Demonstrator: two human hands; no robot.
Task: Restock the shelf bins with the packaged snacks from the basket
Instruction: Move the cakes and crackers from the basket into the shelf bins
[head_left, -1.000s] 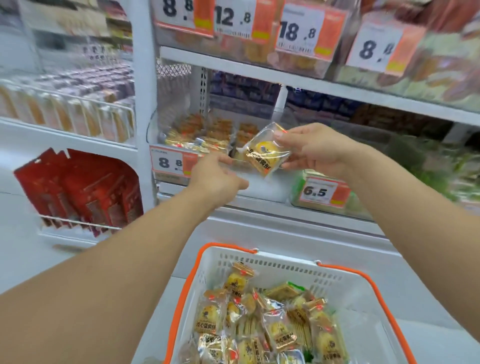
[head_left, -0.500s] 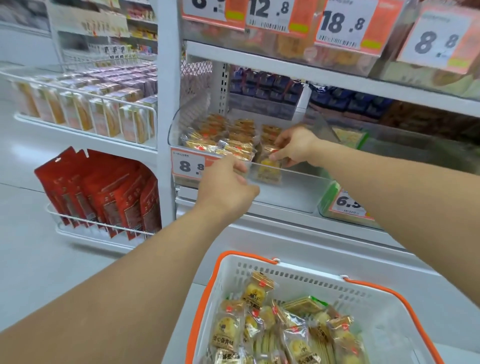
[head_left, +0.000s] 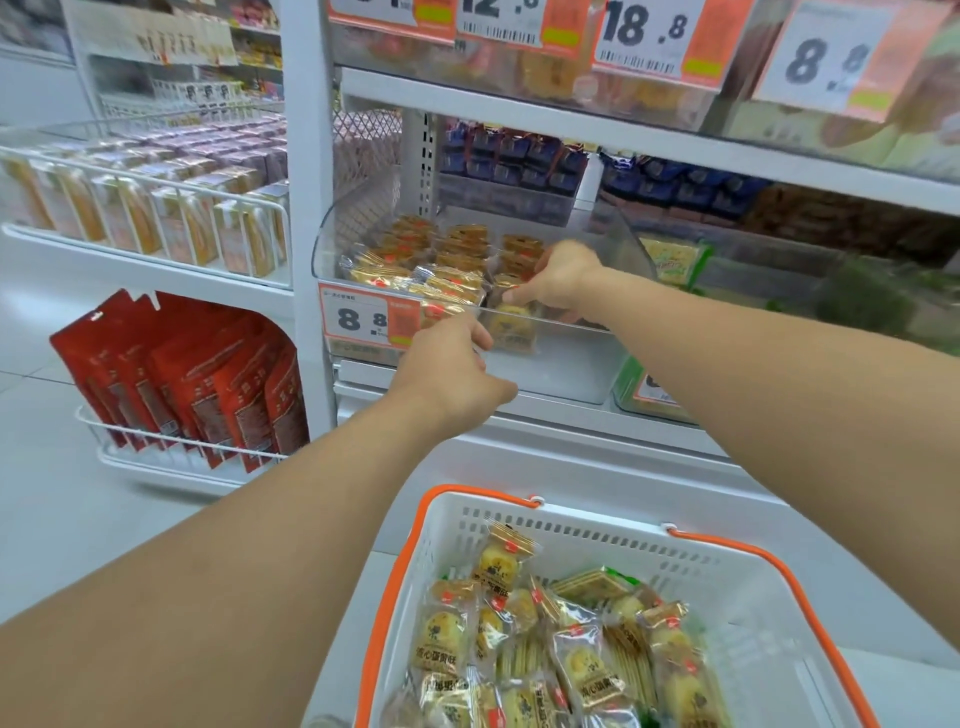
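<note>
Much is left for you: the basket (head_left: 727, 582) holds many packaged snacks (head_left: 587, 670). The clear bin (head_left: 613, 244) is filled only on its left. Your left hand (head_left: 452, 364) grips its front edge; your right hand (head_left: 558, 280) pinches one snack (head_left: 511, 325) inside.

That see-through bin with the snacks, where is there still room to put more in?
The clear plastic shelf bin is bare on its right side, between the right hand and the bin's right wall, down to the front lip. Its left and back are crowded with rows of gold-wrapped snack packets. The left hand grips the front lip.
</note>
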